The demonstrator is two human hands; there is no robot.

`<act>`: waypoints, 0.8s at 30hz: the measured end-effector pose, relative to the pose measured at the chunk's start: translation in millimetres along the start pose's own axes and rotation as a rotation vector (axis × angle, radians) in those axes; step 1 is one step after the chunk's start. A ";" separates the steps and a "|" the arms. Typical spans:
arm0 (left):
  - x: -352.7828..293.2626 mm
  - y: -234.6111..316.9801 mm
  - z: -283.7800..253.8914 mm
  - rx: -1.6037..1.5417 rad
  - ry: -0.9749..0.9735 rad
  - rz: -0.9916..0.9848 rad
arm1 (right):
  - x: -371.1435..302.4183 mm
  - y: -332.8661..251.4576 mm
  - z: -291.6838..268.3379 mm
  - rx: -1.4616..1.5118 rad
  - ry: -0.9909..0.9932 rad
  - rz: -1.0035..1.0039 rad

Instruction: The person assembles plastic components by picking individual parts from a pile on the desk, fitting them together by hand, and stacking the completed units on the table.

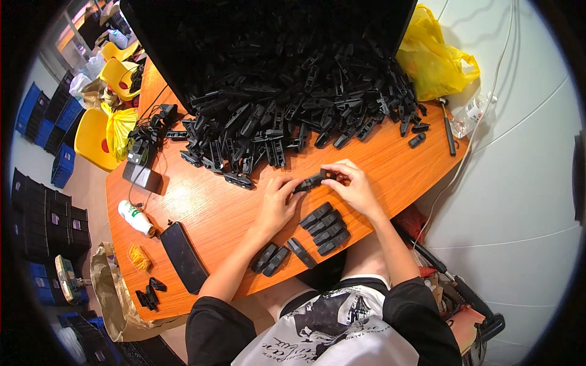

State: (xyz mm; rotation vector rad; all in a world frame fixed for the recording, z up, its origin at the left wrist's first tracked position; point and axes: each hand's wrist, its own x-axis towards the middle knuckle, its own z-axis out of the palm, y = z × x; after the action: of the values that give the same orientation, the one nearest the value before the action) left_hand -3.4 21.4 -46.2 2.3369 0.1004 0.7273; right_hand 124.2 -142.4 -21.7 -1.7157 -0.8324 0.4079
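Between my two hands, just above the table's middle, is a black plastic part (310, 182), long and narrow. My left hand (282, 201) pinches its left end, and my right hand (351, 185) grips its right end with thumb and fingers. Nearer to me lies a stack of several similar black parts (326, 229), set side by side. To its left a single black part (301, 252) lies at a slant, with a small group of black parts (270, 258) beside it. Beyond my hands spreads a large heap of loose black parts (262, 128).
A black bin (152, 49) lies tipped behind the heap. On the wooden table's (213, 213) left are a phone (183, 256), a white bottle (135, 218), yellow bands (140, 258) and a black adapter (142, 175). A hammer (448, 128) and a yellow bag (433, 55) sit at the right.
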 end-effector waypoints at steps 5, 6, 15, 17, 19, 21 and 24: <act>3.4 -3.1 -4.7 -0.027 -0.058 0.023 | -1.0 10.6 -6.6 -0.120 -0.029 -0.121; 3.3 -4.8 -3.9 -0.054 -0.068 -0.006 | -0.8 11.7 -7.7 -0.136 -0.050 -0.171; 2.7 -4.6 -5.1 -0.092 -0.097 -0.061 | -0.8 8.9 -13.5 -0.246 -0.101 -0.193; 2.0 -4.4 -5.1 -0.081 -0.093 -0.047 | 0.7 11.0 -11.3 -0.278 -0.079 -0.257; 3.4 -3.0 -4.7 -0.042 -0.076 -0.009 | 1.6 11.6 -9.6 -0.316 -0.054 -0.324; 3.5 -2.1 -1.4 -0.079 -0.062 0.011 | 2.1 11.0 -0.8 -0.364 -0.088 -0.415; 2.3 -4.0 -3.2 -0.093 -0.076 0.014 | 6.9 16.3 3.5 -0.329 -0.110 -0.390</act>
State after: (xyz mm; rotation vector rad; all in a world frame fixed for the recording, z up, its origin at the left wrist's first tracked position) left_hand -2.7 27.0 -45.7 2.2751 0.0157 0.6360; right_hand 131.9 -137.0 -37.1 -1.7838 -1.3437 0.1024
